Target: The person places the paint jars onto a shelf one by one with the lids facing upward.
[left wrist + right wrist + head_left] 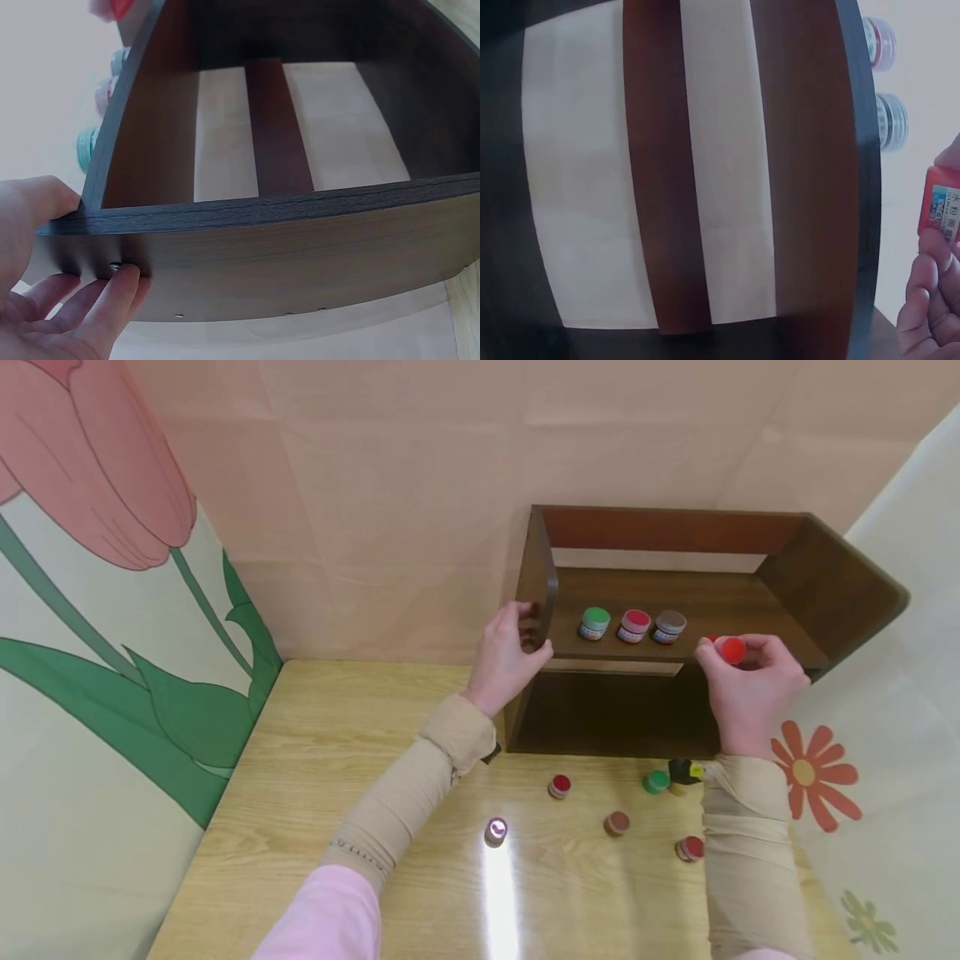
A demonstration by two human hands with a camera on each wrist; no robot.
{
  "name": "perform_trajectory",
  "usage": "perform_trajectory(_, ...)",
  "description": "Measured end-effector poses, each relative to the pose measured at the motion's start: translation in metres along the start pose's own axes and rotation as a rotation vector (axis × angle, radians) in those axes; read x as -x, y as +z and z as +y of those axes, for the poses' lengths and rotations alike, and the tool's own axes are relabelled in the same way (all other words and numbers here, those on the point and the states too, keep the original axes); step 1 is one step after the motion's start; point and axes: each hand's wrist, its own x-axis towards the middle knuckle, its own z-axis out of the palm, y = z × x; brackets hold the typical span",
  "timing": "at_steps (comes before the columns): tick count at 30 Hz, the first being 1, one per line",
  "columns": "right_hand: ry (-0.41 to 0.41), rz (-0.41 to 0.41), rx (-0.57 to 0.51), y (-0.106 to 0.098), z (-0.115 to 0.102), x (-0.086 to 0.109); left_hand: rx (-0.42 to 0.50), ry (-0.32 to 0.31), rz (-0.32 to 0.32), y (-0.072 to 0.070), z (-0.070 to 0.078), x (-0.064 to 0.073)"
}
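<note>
My right hand (753, 689) pinches a small red paint jar (939, 202) between thumb and fingers, at the front edge of the upper shelf. The jar's label faces the right wrist camera. My left hand (507, 660) grips the left side panel of the dark brown wooden shelf unit (300, 247), thumb at its front edge and fingertips on the outer face. On the upper shelf, a green-lidded jar (595, 623), a red-lidded jar (634, 626) and a grey-brown-lidded jar (668, 627) stand in a row left of my right hand.
On the wooden table (337, 727) before the unit stand several more jars: red (559, 787), shiny-topped (496, 832), brown (617, 823), green (656, 782) and another red (690, 848) beside my right forearm. Printed cloth (900, 693) hangs at the right.
</note>
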Motion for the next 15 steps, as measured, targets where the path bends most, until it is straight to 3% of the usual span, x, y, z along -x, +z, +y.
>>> perform_trajectory(7, 0.06, -0.094, 0.12, -0.002, -0.003, -0.032, -0.005, -0.001, 0.005, 0.0, 0.002, -0.001)
perform_trajectory(15, 0.051, -0.222, 0.29, -0.001, -0.003, -0.058, -0.005, -0.003, 0.004, 0.003, 0.001, -0.001)
